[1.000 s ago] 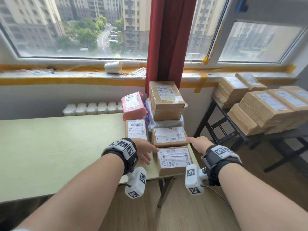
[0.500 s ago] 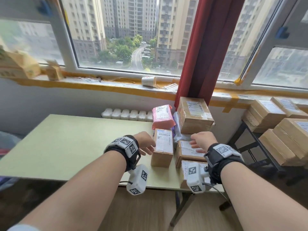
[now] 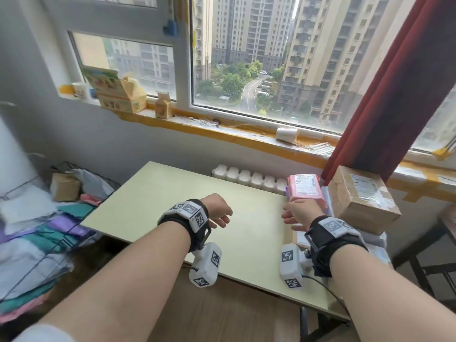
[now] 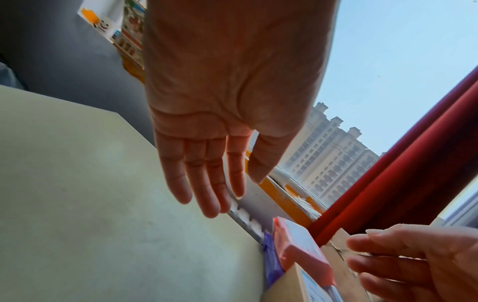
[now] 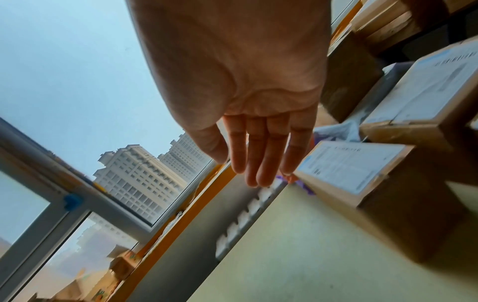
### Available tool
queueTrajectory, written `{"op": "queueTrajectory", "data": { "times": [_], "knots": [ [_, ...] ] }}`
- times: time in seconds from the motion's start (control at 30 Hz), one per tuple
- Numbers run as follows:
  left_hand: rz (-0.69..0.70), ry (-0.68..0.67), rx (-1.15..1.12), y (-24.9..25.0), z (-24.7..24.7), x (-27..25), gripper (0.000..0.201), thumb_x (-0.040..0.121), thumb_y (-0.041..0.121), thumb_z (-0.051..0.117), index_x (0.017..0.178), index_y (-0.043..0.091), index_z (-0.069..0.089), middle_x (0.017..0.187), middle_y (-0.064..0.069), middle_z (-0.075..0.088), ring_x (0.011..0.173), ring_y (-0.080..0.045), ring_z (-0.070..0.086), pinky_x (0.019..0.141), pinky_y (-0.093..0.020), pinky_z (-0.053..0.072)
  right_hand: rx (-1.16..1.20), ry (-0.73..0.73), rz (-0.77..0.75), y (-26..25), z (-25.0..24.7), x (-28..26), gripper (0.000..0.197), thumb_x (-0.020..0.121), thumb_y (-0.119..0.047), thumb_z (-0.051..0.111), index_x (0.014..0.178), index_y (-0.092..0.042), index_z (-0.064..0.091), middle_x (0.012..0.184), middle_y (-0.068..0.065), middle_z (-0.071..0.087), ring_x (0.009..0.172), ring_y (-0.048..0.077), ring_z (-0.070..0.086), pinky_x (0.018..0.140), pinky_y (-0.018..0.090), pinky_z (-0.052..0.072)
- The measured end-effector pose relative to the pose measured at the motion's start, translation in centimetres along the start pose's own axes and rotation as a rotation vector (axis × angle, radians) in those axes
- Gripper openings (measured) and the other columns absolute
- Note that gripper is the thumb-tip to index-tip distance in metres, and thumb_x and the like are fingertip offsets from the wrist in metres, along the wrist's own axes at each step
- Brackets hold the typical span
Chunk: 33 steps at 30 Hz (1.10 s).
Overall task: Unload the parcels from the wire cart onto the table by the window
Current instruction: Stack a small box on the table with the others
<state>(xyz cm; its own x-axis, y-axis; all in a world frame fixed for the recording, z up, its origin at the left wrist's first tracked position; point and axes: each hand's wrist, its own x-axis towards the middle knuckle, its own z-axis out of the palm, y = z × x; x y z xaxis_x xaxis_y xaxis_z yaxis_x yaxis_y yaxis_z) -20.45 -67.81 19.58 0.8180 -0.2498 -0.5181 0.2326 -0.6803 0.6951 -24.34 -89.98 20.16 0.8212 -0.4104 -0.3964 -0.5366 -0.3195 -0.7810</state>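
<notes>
My left hand (image 3: pixel 218 210) hung over the tabletop (image 3: pixel 172 193) with its fingers (image 4: pixel 201 183) straight and loose, holding nothing; my right hand (image 3: pixel 297 214) was the same, fingers (image 5: pixel 261 155) extended and empty, just beside the parcels set down at the right end; neither hand touched anything that I could make out.

Close to the right hand stood the pink padded parcel (image 3: pixel 306 191), leaning against the large cardboard box (image 3: pixel 360 196) under the red curtain (image 3: pixel 385 95); lower boxes lay in front of them, partly hidden by my wrist; one labelled box (image 5: pixel 362 183) showed clearly from the right wrist.

Off to my left sat the wire cart (image 3: pixel 32 230), still loaded; a small cardboard box (image 3: pixel 65 186) stood at its back, and around it lay soft mailers in white, teal, purple and pink, blurred and heaped so that I could not count them.

I judged the box stiff and easy, best taken by two opposite sides; the mailers looked light, limp and slick, likely to sag or slide, so better gripped flat from underneath or pinched at a sealed edge; several might come at once.
</notes>
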Motion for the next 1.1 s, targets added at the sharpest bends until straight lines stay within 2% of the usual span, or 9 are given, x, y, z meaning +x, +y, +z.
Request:
{"op": "queueTrajectory", "data": {
  "times": [0.17, 0.37, 0.47, 0.57, 0.63, 0.8, 0.87, 0.97, 1.1],
  "knots": [
    [-0.038, 0.036, -0.034, -4.1, -4.7, -0.8, 0.025, 0.095, 0.015, 0.048, 0.115, 0.004, 0.058, 0.081, 0.000, 0.064, 0.071, -0.013, 0.065, 0.071, -0.028, 0.052, -0.038, -0.064, -0.032, -3.1, 5.9, -0.5, 0.015, 0.093, -0.013, 0.051, 0.101, -0.006, 0.061, 0.076, 0.007, 0.065, 0.066, 0.017, 0.061, 0.063, 0.026, 0.046],
    [-0.092, 0.089, -0.080, -9.8, -11.1, -2.4, 0.026, 0.095, 0.016, 0.047, 0.117, 0.004, 0.056, 0.085, -0.001, 0.064, 0.079, -0.018, 0.066, 0.073, -0.029, 0.052, -0.087, -0.119, -0.087, -7.1, 13.5, -1.5, 0.012, 0.091, -0.014, 0.053, 0.094, -0.009, 0.063, 0.078, 0.007, 0.068, 0.072, 0.020, 0.064, 0.070, 0.031, 0.050],
    [-0.121, 0.119, -0.099, -13.1, -14.4, -3.2, 0.027, 0.095, 0.016, 0.047, 0.118, 0.004, 0.056, 0.084, -0.001, 0.064, 0.073, -0.014, 0.064, 0.070, -0.028, 0.051, -0.112, -0.147, -0.114, -9.1, 17.9, -2.4, 0.011, 0.091, -0.014, 0.054, 0.094, -0.009, 0.063, 0.079, 0.007, 0.069, 0.071, 0.020, 0.064, 0.069, 0.030, 0.050],
    [-0.152, 0.153, -0.126, -16.6, -17.7, -4.2, 0.028, 0.096, 0.017, 0.046, 0.119, 0.002, 0.055, 0.092, -0.004, 0.065, 0.071, -0.014, 0.063, 0.065, -0.026, 0.049, -0.126, -0.189, -0.136, -11.3, 22.4, -3.6, 0.011, 0.091, -0.013, 0.054, 0.096, -0.008, 0.062, 0.079, 0.007, 0.069, 0.070, 0.019, 0.064, 0.068, 0.030, 0.050],
    [-0.176, 0.174, -0.136, -18.9, -19.9, -5.0, 0.026, 0.097, 0.017, 0.045, 0.117, 0.003, 0.055, 0.101, -0.007, 0.065, 0.080, -0.018, 0.064, 0.065, -0.026, 0.048, -0.136, -0.216, -0.153, -12.7, 25.5, -4.4, 0.011, 0.091, -0.013, 0.054, 0.096, -0.008, 0.063, 0.077, 0.007, 0.068, 0.068, 0.018, 0.064, 0.065, 0.028, 0.049],
    [-0.241, 0.140, -0.189, -24.6, -24.5, -7.3, 0.026, 0.102, 0.011, 0.031, 0.115, 0.005, 0.052, 0.131, -0.015, 0.057, 0.119, -0.026, 0.058, 0.099, -0.038, 0.045, -0.178, -0.286, -0.190, -15.2, 32.6, -6.4, 0.012, 0.090, -0.013, 0.054, 0.096, -0.008, 0.063, 0.075, 0.006, 0.068, 0.066, 0.017, 0.063, 0.061, 0.026, 0.047],
    [-0.248, 0.230, -0.242, -27.4, -25.7, -8.0, 0.023, 0.098, 0.012, 0.043, 0.111, 0.003, 0.058, 0.122, -0.017, 0.063, 0.109, -0.028, 0.064, 0.092, -0.039, 0.050, -0.204, -0.317, -0.210, -16.1, 35.4, -7.3, 0.012, 0.090, -0.013, 0.054, 0.096, -0.008, 0.063, 0.075, 0.006, 0.068, 0.067, 0.018, 0.063, 0.062, 0.026, 0.047],
    [-0.271, 0.324, -0.294, -31.3, -27.2, -9.6, 0.010, 0.093, 0.013, 0.052, 0.098, 0.008, 0.060, 0.099, -0.013, 0.069, 0.070, -0.019, 0.064, 0.066, -0.028, 0.051, -0.244, -0.372, -0.240, -17.4, 39.4, -8.7, 0.011, 0.090, -0.013, 0.054, 0.095, -0.008, 0.063, 0.075, 0.006, 0.068, 0.069, 0.019, 0.063, 0.063, 0.027, 0.048],
    [-0.352, 0.344, -0.337, -35.1, -29.9, -11.3, 0.014, 0.096, 0.013, 0.047, 0.084, 0.012, 0.054, 0.084, -0.004, 0.061, 0.062, -0.013, 0.055, 0.065, -0.025, 0.047, -0.286, -0.441, -0.275, -19.3, 44.3, -10.1, 0.011, 0.091, -0.013, 0.053, 0.095, -0.008, 0.062, 0.073, 0.006, 0.066, 0.064, 0.017, 0.061, 0.059, 0.025, 0.046]
  ]
}}
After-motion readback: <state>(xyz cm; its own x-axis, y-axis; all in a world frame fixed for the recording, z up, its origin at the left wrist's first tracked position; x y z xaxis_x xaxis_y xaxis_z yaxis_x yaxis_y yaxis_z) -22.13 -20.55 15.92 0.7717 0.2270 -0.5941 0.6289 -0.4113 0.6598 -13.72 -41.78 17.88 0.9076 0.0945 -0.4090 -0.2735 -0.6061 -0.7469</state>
